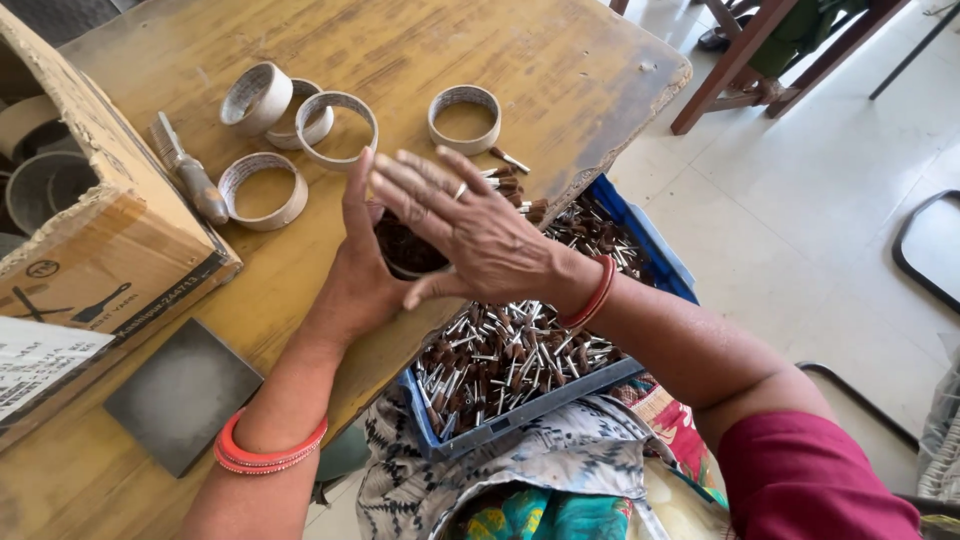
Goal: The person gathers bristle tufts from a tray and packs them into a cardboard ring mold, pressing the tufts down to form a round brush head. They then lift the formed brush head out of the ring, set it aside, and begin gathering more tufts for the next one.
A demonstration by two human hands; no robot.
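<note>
Two hands meet over bench (520, 50) edge: near, blue tray (520, 415) of small mounted points on lap; left hand (365, 280) cups filled ring (405, 250) steady, right hand (470, 235) open, flat, pressing contents; far, four empty rings (265, 190).

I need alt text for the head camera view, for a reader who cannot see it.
Two bare hands, left hand and right hand, cup a ring filled with small brown-tipped pins at a wooden table's edge. Empty cardboard rings lie beyond; a blue tray of pins rests on the lap.
</note>
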